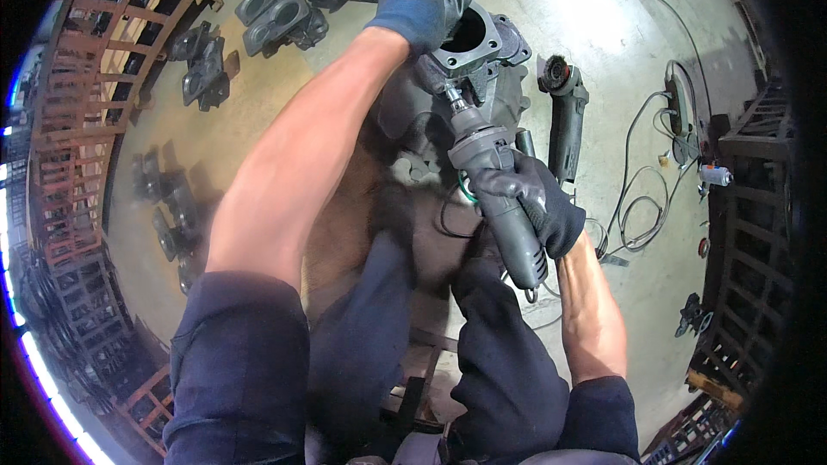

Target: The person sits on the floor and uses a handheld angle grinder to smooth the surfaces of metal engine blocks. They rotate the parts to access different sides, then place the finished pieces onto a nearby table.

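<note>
My left hand (pixel 420 13), in a blue and black glove, is closed over the left side of the square flange (pixel 484 53) of a grey metal casting that stands in front of me. The flange has a large round bore and bolt holes. In my gloved right hand (pixel 544 205) is a dark straight die grinder (pixel 519 250), held around its body. Its collet end points up and away toward the casting, just below the flange. Whether the tip touches the metal is hard to make out. To the right, an angle grinder (pixel 566 120) with a wire brush lies on the floor.
Several similar castings (pixel 282 15) sit on the floor at the far left, with more (pixel 168 207) nearer. A power strip (pixel 680 103) and looped cables (pixel 642 215) lie at the right, beside a spray can (pixel 715 175). Slatted metal cages (pixel 82 112) line both sides.
</note>
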`<state>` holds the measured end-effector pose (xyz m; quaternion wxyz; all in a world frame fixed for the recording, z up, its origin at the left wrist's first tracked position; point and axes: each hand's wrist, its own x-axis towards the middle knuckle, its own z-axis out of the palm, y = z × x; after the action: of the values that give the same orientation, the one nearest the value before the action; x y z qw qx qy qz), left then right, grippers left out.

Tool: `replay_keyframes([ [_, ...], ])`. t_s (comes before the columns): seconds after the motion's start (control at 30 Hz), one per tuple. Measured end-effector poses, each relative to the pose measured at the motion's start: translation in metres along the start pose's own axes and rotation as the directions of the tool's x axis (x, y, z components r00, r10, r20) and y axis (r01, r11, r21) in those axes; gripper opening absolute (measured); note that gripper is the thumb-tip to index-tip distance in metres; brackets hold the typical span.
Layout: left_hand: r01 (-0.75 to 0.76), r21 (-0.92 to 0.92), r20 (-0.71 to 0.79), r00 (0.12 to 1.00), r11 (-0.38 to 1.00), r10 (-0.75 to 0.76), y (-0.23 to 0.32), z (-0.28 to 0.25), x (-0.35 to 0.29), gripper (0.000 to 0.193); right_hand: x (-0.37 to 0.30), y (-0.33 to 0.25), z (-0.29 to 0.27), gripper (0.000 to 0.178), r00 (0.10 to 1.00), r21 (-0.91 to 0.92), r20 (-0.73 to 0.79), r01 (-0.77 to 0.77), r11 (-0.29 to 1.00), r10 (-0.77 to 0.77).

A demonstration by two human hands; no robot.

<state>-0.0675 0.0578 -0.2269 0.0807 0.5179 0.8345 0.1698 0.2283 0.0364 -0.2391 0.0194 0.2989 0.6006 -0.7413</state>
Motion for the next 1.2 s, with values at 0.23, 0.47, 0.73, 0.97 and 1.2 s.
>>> replay_keyframes([
  [0.23, -0.191, 0.019, -0.622, 0.766, 0.981, 0.161, -0.011, 0.0, -0.033, 0.034, -0.007, -0.017, 0.007, 0.039, 0.965, 0.403, 0.099, -0.264, 0.877, 0.244],
  [0.47, 0.48, -0.731, 0.438, 0.875, 0.486, -0.205, 0.08, 0.016, -0.256, 0.038, 0.0, 0.033, -0.002, 0.047, 0.993, 0.132, -0.01, 0.121, 0.984, -0.121],
  [0.73, 0.637, -0.767, 0.596, 0.75, -0.073, 0.286, 0.111, 0.043, -0.265, 0.04, -0.004, 0.008, 0.003, 0.052, 0.988, 0.35, -0.012, -0.139, 0.926, 0.153],
  [0.97, 0.673, -0.739, 0.662, 0.718, 0.031, 0.213, 0.125, 0.047, -0.267, 0.039, -0.02, -0.004, 0.003, 0.047, 0.999, 0.264, -0.018, -0.032, 0.964, 0.038],
  [1.2, 0.718, -0.695, 0.711, 0.681, 0.028, 0.173, 0.133, 0.051, -0.264, 0.035, -0.021, 0.004, -0.001, 0.059, 0.988, 0.098, -0.037, 0.154, 0.983, -0.151],
])
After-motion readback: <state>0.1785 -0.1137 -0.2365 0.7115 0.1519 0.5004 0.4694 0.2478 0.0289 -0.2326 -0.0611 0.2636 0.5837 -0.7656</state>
